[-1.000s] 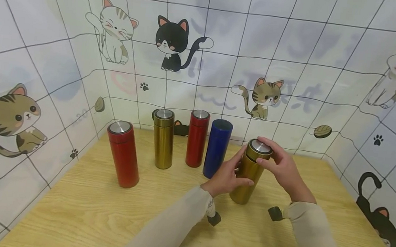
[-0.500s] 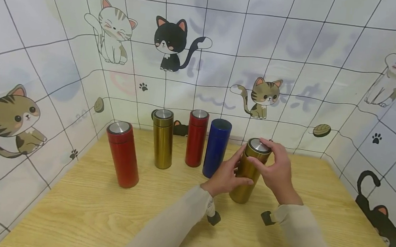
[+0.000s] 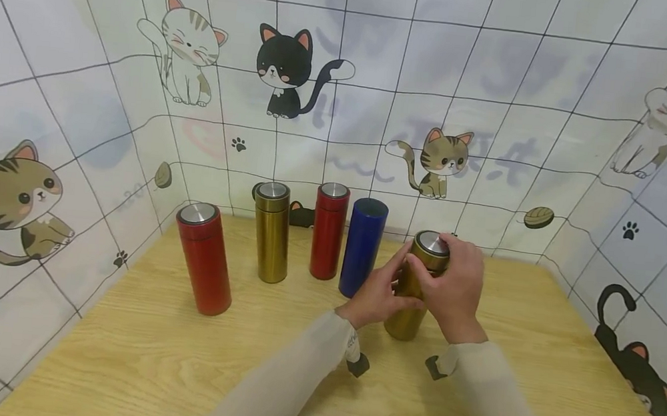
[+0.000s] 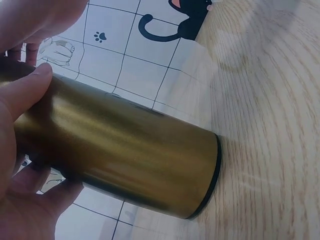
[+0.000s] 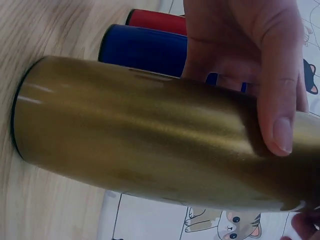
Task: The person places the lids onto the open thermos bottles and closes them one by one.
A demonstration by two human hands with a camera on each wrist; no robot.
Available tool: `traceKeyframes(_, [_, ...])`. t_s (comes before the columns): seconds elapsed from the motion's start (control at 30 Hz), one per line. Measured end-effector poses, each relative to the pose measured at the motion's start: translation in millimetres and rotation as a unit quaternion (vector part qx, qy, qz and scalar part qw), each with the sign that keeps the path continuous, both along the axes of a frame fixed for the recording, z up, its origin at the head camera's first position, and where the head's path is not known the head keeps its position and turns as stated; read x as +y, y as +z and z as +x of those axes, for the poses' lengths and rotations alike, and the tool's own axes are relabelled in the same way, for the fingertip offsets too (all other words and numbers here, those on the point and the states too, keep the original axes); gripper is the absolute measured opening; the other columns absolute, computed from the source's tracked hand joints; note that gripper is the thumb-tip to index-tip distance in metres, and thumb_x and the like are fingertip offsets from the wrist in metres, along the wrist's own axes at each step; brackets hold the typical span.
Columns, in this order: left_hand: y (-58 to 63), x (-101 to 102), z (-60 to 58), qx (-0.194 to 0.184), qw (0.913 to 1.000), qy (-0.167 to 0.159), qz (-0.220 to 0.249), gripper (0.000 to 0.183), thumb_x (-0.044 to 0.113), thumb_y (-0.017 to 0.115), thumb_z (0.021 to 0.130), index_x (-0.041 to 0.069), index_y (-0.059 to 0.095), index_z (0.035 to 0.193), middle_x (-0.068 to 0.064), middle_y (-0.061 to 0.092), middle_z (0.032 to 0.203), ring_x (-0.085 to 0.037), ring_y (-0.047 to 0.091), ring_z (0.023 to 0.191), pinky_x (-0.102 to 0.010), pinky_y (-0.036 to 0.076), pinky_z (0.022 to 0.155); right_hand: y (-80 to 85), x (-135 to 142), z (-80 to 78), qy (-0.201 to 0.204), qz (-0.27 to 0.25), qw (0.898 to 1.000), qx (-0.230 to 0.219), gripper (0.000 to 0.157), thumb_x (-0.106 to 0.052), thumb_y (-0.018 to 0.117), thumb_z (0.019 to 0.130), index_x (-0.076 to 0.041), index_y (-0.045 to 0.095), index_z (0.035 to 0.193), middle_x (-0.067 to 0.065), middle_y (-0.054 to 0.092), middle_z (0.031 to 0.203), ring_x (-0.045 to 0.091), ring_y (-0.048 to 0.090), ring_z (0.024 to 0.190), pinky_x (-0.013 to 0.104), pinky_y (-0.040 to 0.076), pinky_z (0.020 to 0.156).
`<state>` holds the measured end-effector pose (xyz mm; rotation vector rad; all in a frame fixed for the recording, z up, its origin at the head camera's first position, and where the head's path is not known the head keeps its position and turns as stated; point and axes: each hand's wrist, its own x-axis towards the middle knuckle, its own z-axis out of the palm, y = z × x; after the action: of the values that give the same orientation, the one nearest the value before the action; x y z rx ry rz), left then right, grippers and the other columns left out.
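A gold vacuum flask [image 3: 403, 325] stands on the wooden table, to the right of the other flasks. My left hand [image 3: 374, 298] grips its body, thumb along the near side and fingers round the far side. Around the steel-topped gold lid [image 3: 430, 244] curl the thumb and fingers of my right hand [image 3: 455, 290]. In the left wrist view the base of the gold flask [image 4: 145, 155] meets the tabletop. The right wrist view has the gold flask [image 5: 135, 130] large in front, with the left thumb [image 5: 280, 125] across it.
Close behind the left hand stands a blue flask [image 3: 362, 247]. Further left are a red flask [image 3: 329, 234], another gold flask [image 3: 272, 235] and a nearer, larger red flask [image 3: 205, 263]. Cat-printed wall covering [image 3: 367, 104] surrounds the table [image 3: 143, 364] at back and sides.
My right hand has twisted round the lid, its wrist swinging left and its thumb coming across the near side. The left hand keeps its hold, and the gold flask stays in place.
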<state>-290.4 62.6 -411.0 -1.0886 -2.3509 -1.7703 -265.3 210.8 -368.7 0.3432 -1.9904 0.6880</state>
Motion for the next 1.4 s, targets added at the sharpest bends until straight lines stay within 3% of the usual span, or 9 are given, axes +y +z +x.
traceKeyframes(0.13, [-0.8,-0.9,-1.0,-0.006,1.0000,0.003,-0.005,0.105,0.021,0.079,0.082,0.048,0.006,0.152,0.008,0.036,0.152,-0.020,0.043,0.133,-0.040,0.042,0.103,-1.3,4.7,3.3,0.087,-0.023,0.995,-0.043,0.056,-0.018,0.076,0.082,-0.003,0.053,0.131,0.019,0.056,0.117,0.033,0.049,0.108,0.045,0.042,0.089])
traceKeyframes(0.27, [-0.9,-1.7,-1.0,0.000,0.9999,0.011,-0.010,0.105,0.020,0.079,0.083,0.047,0.006,0.153,0.004,0.037,0.152,-0.023,0.044,0.133,-0.043,0.042,0.102,-0.9,16.2,6.4,0.179,-0.048,0.978,-0.098,0.056,0.001,0.068,0.085,-0.008,0.051,0.138,0.015,0.054,0.131,0.022,0.047,0.122,0.040,0.037,0.102])
traceKeyframes(0.37, [-0.1,-1.1,-0.3,0.002,0.9999,0.012,-0.010,0.105,0.019,0.079,0.083,0.046,0.006,0.153,0.002,0.039,0.151,-0.023,0.045,0.132,-0.043,0.042,0.102,1.4,24.6,8.2,0.211,-0.057,0.968,-0.126,0.058,0.007,0.064,0.085,-0.008,0.051,0.139,0.013,0.054,0.134,0.011,0.044,0.125,0.046,0.034,0.105])
traceKeyframes(0.47, [0.5,-0.8,0.1,0.005,0.9999,0.009,-0.011,0.106,0.019,0.080,0.082,0.045,0.005,0.153,0.002,0.040,0.151,-0.022,0.045,0.132,-0.042,0.043,0.102,2.9,28.9,8.4,0.219,-0.051,0.966,-0.128,0.058,0.008,0.066,0.083,-0.006,0.052,0.138,0.015,0.054,0.133,0.006,0.044,0.125,0.057,0.034,0.103])
traceKeyframes(0.63, [0.1,0.2,-0.4,0.009,0.9999,0.005,-0.008,0.106,0.019,0.079,0.082,0.045,0.006,0.153,0.001,0.040,0.151,-0.022,0.045,0.132,-0.043,0.044,0.101,1.7,29.9,7.5,0.204,-0.028,0.972,-0.110,0.059,0.007,0.069,0.081,-0.005,0.053,0.136,0.016,0.056,0.128,0.013,0.046,0.119,0.055,0.037,0.098])
traceKeyframes(0.83, [-0.8,0.2,-1.3,0.011,0.9999,0.003,-0.002,0.106,0.019,0.080,0.083,0.045,0.006,0.153,0.003,0.037,0.152,-0.022,0.044,0.132,-0.044,0.044,0.101,2.2,27.0,6.8,0.169,-0.009,0.983,-0.075,0.059,-0.002,0.074,0.080,-0.013,0.057,0.135,0.012,0.062,0.121,0.023,0.045,0.103,0.047,0.038,0.083])
traceKeyframes(1.1, [-1.5,-0.8,-0.5,0.010,0.9999,0.001,0.005,0.105,0.020,0.079,0.083,0.046,0.006,0.153,0.007,0.036,0.152,-0.021,0.044,0.132,-0.042,0.044,0.101,0.4,17.5,5.8,0.115,-0.006,0.993,-0.016,0.054,-0.012,0.080,0.075,-0.008,0.062,0.126,0.015,0.063,0.110,0.032,0.046,0.099,0.045,0.034,0.082])
traceKeyframes(1.27, [-1.3,-0.6,-0.4,0.009,0.9999,0.003,0.005,0.105,0.020,0.079,0.083,0.047,0.006,0.153,0.009,0.037,0.151,-0.020,0.046,0.131,-0.041,0.044,0.101,1.6,8.9,6.4,0.069,-0.003,0.998,0.006,0.054,-0.027,0.078,0.075,-0.004,0.063,0.122,0.020,0.057,0.096,0.038,0.043,0.090,0.050,0.032,0.080])
traceKeyframes(1.4, [-0.8,-1.1,0.1,0.006,1.0000,0.006,-0.002,0.105,0.020,0.079,0.083,0.046,0.005,0.153,0.008,0.039,0.150,-0.021,0.046,0.131,-0.041,0.044,0.101,2.8,5.3,5.9,0.032,0.026,0.999,0.031,0.059,-0.046,0.071,0.082,-0.001,0.062,0.118,0.021,0.054,0.091,0.040,0.044,0.086,0.054,0.032,0.080])
